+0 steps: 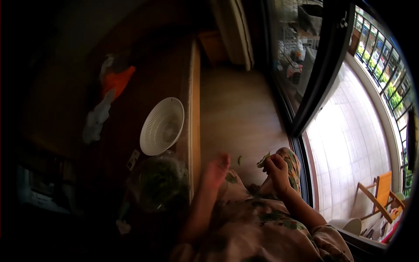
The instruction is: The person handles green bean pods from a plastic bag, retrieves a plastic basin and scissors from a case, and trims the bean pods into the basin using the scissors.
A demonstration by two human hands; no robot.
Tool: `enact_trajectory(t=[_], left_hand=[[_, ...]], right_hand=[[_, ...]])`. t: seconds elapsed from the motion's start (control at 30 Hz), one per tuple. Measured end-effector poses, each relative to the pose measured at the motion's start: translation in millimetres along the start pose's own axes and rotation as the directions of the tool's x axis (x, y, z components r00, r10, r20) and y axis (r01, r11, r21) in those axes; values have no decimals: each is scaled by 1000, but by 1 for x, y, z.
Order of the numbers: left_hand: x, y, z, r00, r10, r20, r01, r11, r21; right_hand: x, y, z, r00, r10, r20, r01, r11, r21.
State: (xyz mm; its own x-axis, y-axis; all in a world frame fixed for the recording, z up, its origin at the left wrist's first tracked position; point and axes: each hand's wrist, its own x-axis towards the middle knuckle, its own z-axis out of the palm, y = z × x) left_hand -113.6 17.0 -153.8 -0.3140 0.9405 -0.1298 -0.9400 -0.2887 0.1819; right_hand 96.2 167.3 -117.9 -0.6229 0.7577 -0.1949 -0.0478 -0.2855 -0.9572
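Pinched in the fingertips of my right hand [278, 169] is a green pod [263, 160], pale along part of it, held above my right knee. My left hand [217, 171] is over my left thigh, beside the table edge, and motion smears its fingers. A small green piece [239, 160] shows between the two hands against the floor; whether it is falling or lying there I cannot tell. To the left, a clear plastic bag [162, 181] of green pods or leaves sits on the dark table, its contents too dim to name. Just beyond the bag stands a white colander [162, 126].
An orange and white plastic bag [117, 83] lies farther back on the dark table [131, 109]. The table's pale edge [194, 113] runs along my left. At right are a sliding glass door [305, 87] and a bright balcony with a wooden folding chair [383, 194].
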Motion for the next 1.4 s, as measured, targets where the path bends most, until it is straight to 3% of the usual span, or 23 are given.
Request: enact_trajectory(t=[0.07,0.1,0.13,0.17,0.23,0.3,0.4,0.5,0.6,0.73,0.83,0.9,0.93,1.0,1.07,1.1,1.13,1.17,1.23,1.27,1.33,1.37,1.4], left_hand=[[4,30,14,987,132,-91,-138,988,-67],[5,42,29,928,269,-256,-294,954,-63],[11,66,40,917,290,-273,-318,946,-65],[11,84,58,888,389,-246,-380,921,83],[6,129,59,853,519,-49,-501,841,205],[15,183,45,630,729,-267,-588,672,450],[15,208,70,452,769,-452,-413,630,658],[5,225,73,481,760,-436,-235,591,771],[5,224,77,425,793,-437,-296,578,761],[-4,216,66,555,750,-360,-410,622,666],[-16,155,95,644,673,-365,-467,723,509],[-31,130,63,899,424,-110,-355,853,383],[-40,116,47,960,278,42,-276,903,328],[-48,62,34,974,162,-157,-118,959,257],[-54,-2,23,838,22,-545,62,989,135],[-63,-35,-1,890,-29,-456,155,958,240],[-61,-77,4,760,60,-647,211,919,333],[-56,-89,-26,923,-312,-223,333,941,61],[-58,-109,-51,896,-199,-396,379,807,452],[-59,-107,-56,881,-193,-432,352,878,325],[-59,-95,-83,853,-182,-490,238,970,55],[-59,-90,-100,873,-223,-434,256,967,17],[-61,-90,-99,872,-215,-441,261,964,45]], right_hand=[[2,7,1,1000,3,18,-3,1000,-21],[1,5,2,1000,11,24,-11,1000,-20],[1,6,4,1000,5,24,-4,1000,-13],[1,6,5,1000,-1,23,1,1000,-6],[-1,6,6,1000,-13,29,13,1000,-9],[-1,5,8,999,-25,42,26,999,-26],[-4,3,9,999,-23,49,24,1000,-12],[-6,-3,10,999,-9,41,9,1000,-1],[-5,-1,9,999,-11,41,11,1000,8],[-5,0,9,999,-12,38,12,1000,7],[-5,-1,7,1000,-3,14,3,1000,-19],[-4,5,4,1000,1,4,0,999,-37],[-3,9,3,1000,21,-1,-21,1000,-10],[-1,13,4,999,51,-8,-50,998,45],[0,16,4,992,127,-7,-126,988,90],[0,23,3,987,160,5,-160,978,131],[1,28,3,981,192,21,-193,966,173],[4,34,-1,970,243,27,-245,960,133],[10,50,-10,937,344,63,-347,936,53],[12,61,-16,936,345,65,-350,932,88],[21,83,-41,968,225,114,-209,968,-139],[26,94,-57,964,228,138,-177,935,-308],[21,91,-60,974,203,103,-168,947,-275]])
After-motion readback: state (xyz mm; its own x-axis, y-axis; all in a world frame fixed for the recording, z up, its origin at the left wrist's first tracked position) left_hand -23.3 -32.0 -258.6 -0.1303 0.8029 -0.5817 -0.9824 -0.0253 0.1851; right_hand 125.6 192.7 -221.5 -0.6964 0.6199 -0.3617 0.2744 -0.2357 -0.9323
